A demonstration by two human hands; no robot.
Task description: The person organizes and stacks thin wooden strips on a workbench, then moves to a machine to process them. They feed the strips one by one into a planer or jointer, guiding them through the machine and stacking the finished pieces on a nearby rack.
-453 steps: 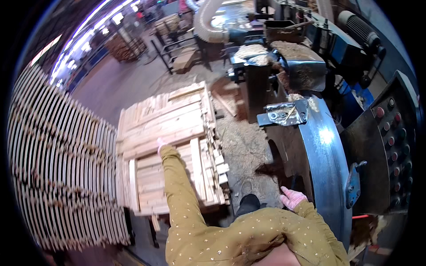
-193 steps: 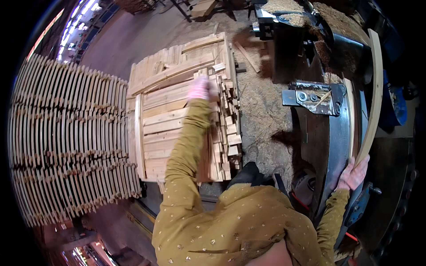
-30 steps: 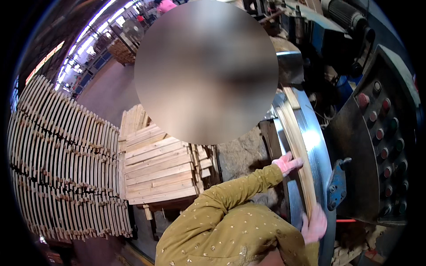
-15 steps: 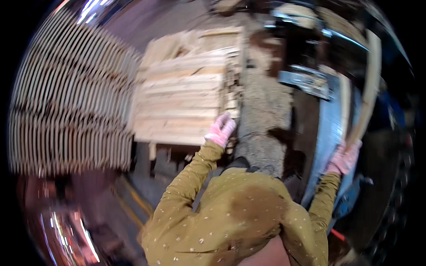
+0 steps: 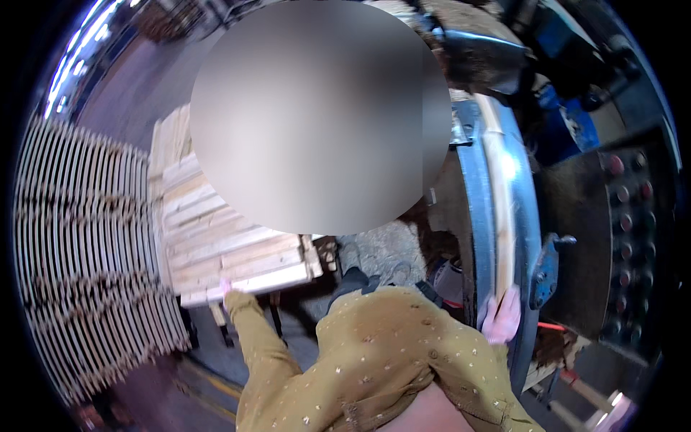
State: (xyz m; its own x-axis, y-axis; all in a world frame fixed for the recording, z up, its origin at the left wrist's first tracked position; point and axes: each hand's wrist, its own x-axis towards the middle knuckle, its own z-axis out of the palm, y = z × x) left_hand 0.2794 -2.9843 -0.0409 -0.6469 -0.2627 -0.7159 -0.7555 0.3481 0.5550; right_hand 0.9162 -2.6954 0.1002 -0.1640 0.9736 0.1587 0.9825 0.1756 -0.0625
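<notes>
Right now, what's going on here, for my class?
A person in a speckled mustard top has both arms out. Their right hand is on the near end of a long, pale wooden strip lying along a grey metal machine bed. Their left hand is at the near edge of a stack of flat, pale wooden boards; its grip is unclear.

Kinda dim, one nasty hot spot

Right hand (image 5: 502, 315) looks motion-soft on the wooden slat (image 5: 502, 216). Just beyond that grip, glare whites out a patch of steel machine bed (image 5: 527, 216). Up-left of it, a big round blur; farther out, strip lights (image 5: 75, 49) blow out. Fisheye bends the edges, corners black.
</notes>
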